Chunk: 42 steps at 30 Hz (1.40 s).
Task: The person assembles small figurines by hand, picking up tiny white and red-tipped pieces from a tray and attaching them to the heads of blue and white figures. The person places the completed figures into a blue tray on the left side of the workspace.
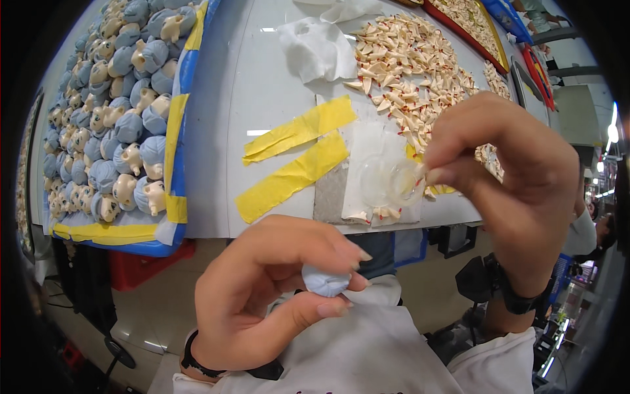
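Observation:
My left hand [272, 289] is closed on a small doll head [327, 281], with its blue moulded hair showing between thumb and fingers. The side turned away from me is hidden. My right hand [505, 154] makes a pinch at the edge of a round clear dish [401, 186]; what its fingertips hold, if anything, is too small to make out. A second clear dish [375, 187] is beside it, on a white sheet [354, 157]. Past the right hand spreads a heap of small cream pointed pieces [410, 72] with red ends.
A blue tray [172, 241] edged with yellow tape, full of blue-haired doll heads [105, 174], stands on the left. Two yellow tape strips [295, 174] cross the white table [246, 65]. Crumpled white cloth [315, 49] lies farther back. At the far right is a red-rimmed tray [469, 39].

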Each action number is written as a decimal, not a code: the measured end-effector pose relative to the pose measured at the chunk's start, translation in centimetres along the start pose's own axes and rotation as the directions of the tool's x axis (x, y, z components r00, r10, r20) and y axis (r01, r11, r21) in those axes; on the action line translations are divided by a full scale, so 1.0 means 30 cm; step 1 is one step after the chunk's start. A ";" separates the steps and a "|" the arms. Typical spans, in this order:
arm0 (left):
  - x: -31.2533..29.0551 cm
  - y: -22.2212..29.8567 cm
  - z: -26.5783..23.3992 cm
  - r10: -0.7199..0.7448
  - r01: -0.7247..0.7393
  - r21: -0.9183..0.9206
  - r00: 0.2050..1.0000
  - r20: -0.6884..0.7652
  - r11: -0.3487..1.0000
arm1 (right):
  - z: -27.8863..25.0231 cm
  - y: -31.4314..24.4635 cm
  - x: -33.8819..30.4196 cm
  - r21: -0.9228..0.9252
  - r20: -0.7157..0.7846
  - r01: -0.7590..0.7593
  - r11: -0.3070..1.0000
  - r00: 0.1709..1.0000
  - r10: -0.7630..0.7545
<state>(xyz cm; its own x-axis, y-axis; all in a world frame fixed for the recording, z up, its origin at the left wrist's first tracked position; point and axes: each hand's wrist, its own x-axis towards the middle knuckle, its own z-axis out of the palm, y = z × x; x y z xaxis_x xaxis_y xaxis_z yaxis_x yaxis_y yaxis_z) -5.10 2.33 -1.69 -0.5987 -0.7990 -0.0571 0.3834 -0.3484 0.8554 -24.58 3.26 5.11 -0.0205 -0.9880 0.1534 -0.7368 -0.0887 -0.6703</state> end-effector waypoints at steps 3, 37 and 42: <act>0.021 0.009 -0.030 0.004 -0.018 0.109 0.991 0.134 0.994 | 0.044 -0.016 0.002 -0.143 -0.037 0.090 0.986 0.995 -0.096; 0.003 0.011 0.013 0.469 -0.569 0.661 0.810 0.351 0.489 | 0.040 -0.095 -0.150 -0.047 0.062 0.239 0.970 0.970 -0.237; 0.014 -0.006 0.027 0.500 -0.587 0.689 0.787 0.362 0.425 | 0.092 -0.021 -0.137 0.001 -0.095 0.405 0.914 0.910 -0.404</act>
<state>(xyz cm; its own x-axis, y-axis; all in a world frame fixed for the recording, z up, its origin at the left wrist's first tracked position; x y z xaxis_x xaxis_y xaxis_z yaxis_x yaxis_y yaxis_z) -5.99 2.46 -1.46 -0.5343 -0.6253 0.5688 0.0293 0.6588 0.7518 -22.16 7.02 2.89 0.2145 -0.8512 0.4789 -0.6809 -0.4819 -0.5516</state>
